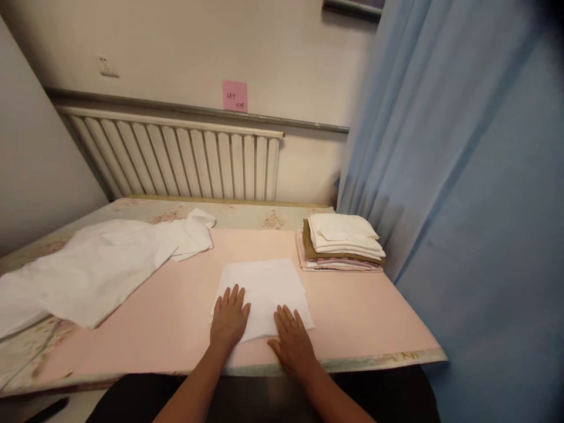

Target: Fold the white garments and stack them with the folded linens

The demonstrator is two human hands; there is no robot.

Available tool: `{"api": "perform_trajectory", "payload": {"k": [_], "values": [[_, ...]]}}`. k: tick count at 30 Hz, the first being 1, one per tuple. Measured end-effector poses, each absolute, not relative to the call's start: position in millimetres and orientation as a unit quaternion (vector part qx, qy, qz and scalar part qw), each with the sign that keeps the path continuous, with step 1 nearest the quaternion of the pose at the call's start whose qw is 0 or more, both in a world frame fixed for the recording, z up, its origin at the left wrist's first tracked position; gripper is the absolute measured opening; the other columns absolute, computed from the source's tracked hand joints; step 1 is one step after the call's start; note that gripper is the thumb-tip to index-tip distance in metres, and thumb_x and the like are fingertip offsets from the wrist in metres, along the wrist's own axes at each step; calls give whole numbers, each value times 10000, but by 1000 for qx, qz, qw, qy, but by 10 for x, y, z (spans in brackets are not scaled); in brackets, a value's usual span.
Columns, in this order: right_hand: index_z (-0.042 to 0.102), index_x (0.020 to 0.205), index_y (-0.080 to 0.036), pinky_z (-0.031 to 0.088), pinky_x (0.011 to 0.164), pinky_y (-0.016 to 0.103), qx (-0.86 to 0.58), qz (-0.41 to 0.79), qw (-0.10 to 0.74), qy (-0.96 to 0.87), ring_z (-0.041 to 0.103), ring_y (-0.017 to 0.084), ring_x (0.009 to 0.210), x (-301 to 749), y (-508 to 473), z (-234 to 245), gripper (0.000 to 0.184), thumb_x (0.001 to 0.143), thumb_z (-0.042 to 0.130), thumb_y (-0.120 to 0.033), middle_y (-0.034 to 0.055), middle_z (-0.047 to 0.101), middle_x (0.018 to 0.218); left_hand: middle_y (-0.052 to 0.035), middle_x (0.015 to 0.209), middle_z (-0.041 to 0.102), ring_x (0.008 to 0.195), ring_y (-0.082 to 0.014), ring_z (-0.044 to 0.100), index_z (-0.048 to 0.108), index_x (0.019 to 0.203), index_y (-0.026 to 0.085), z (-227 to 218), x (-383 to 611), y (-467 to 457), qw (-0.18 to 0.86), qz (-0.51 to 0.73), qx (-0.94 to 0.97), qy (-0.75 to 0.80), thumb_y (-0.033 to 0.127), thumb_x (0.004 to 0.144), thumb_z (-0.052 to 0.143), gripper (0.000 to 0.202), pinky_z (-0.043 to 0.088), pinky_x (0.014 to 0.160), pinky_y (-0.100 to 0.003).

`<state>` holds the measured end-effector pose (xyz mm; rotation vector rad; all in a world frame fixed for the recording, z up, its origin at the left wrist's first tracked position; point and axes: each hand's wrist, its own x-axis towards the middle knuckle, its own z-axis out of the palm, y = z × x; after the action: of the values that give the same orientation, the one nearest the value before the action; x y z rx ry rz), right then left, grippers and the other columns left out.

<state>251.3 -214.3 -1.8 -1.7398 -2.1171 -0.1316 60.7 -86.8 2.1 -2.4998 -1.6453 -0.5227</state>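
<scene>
A folded white cloth point(267, 282) lies flat on the pink sheet point(176, 329) in front of me. My left hand point(230, 317) rests flat on its left front part, fingers stretched out. On the cloth's right front part lies my right hand point(291, 338), palm down, the thumb out to the side over the near edge. Neither hand grips anything. Layers of the cloth show slightly offset at its left and right edges.
To the left, a loose white garment point(101, 264) is spread out. A stack of folded cloths point(346, 238) stands at the back right, close to a blue curtain point(484, 194). Behind the table are a radiator point(189, 158) and a wall with a pink note point(235, 96).
</scene>
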Motion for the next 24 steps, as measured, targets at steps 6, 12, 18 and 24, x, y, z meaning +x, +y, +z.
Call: {"api": "perform_trajectory", "payload": {"k": [6, 12, 18, 24], "values": [[384, 1436, -120, 214, 1165, 494, -629, -44, 192, -752, 236, 275, 1423, 2585, -2185, -35, 599, 935, 500, -427, 107, 335, 1515, -93, 1517, 371, 1416, -305, 271, 446, 1406, 178, 7, 610, -856, 53, -165, -822, -543, 404, 937, 336, 532, 232, 1133, -514], [414, 1420, -128, 257, 1146, 493, -644, -48, 192, -739, 272, 280, 1410, 2717, -2266, -96, 575, 922, 523, -394, 113, 349, 1506, -101, 1510, 382, 1411, -307, 284, 459, 1395, 181, 10, 609, -863, 51, -171, -823, -539, 392, 928, 366, 522, 237, 1129, -514], [449, 1394, -109, 288, 1137, 492, -653, -55, 218, -723, 311, 288, 1393, 2833, -2381, -181, 549, 906, 540, -342, 130, 384, 1485, -101, 1507, 387, 1414, -306, 279, 462, 1392, 180, 1, 601, -851, 55, -173, -822, -540, 394, 929, 363, 519, 237, 1130, -512], [503, 1340, -122, 359, 1089, 519, -678, -66, 269, -681, 450, 303, 1303, 2854, -2266, -167, 451, 909, 489, -254, 157, 559, 1334, -98, 1512, 378, 1405, -317, 291, 453, 1400, 166, -8, 599, -848, 66, -164, -824, -538, 395, 934, 334, 532, 246, 1122, -520]]}}
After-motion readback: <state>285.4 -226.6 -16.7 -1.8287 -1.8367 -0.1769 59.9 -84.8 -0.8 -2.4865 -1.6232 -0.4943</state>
